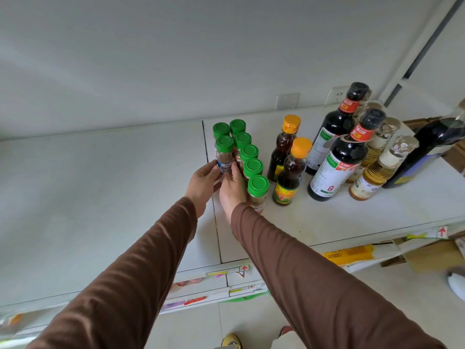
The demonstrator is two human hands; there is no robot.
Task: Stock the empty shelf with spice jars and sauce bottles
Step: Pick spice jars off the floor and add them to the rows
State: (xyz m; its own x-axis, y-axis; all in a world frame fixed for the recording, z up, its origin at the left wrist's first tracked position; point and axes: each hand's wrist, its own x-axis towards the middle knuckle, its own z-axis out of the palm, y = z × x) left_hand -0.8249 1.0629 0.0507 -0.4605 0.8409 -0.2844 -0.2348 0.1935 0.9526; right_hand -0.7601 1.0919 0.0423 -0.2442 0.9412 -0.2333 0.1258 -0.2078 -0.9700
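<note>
A person in brown sleeves is reaching both hands to a white shelf (327, 217). The left hand (203, 181) and the right hand (232, 188) are together closing their fingers around one green-capped spice jar (224, 154), which is standing upright near the shelf's left edge, at the seam between two shelf panels. It is sitting just beside a row of matching spice jars (249, 157) running from the back wall toward the front.

To do this step well, the jar probably wants to be slid snug against its neighbours with its label facing forward, gently enough that the row is not being knocked over.

To the right, two small sauce bottles with orange caps (289, 162) are standing near the jars. Beyond them are tall dark bottles with red neck labels (337, 157) and pale oil bottles (380, 165). Another dark bottle (432, 147) is leaning at the far right.

The shelf is sitting against a plain white wall with a socket (337, 95). The panel to the left is white too. Price tags (242, 268) with red arrows are lining the front edges, and pale floor tiles are showing below.
</note>
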